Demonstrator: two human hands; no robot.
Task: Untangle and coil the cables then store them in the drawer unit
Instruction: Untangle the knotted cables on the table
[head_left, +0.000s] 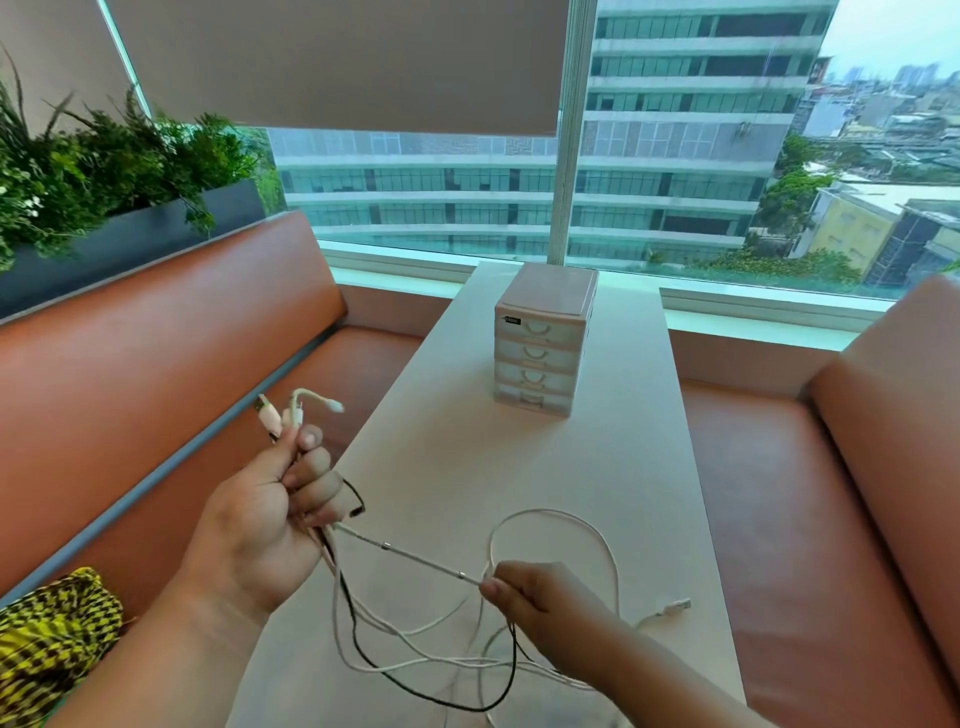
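Your left hand (270, 512) is closed in a fist around a bundle of cable ends, raised over the table's (597, 467) left edge. Your right hand (535, 587) pinches a white cable (415, 558) between thumb and fingertips, so it runs taut between both hands. The tangled cables (415, 660) lie loose at the near end. The drawer unit (543, 343) stands at the far end with all drawers closed.

Caution: pulling harder will probably tighten the crossings with the black cable (498, 691). The USB plug (672, 607) near the right edge may snag or slide off.
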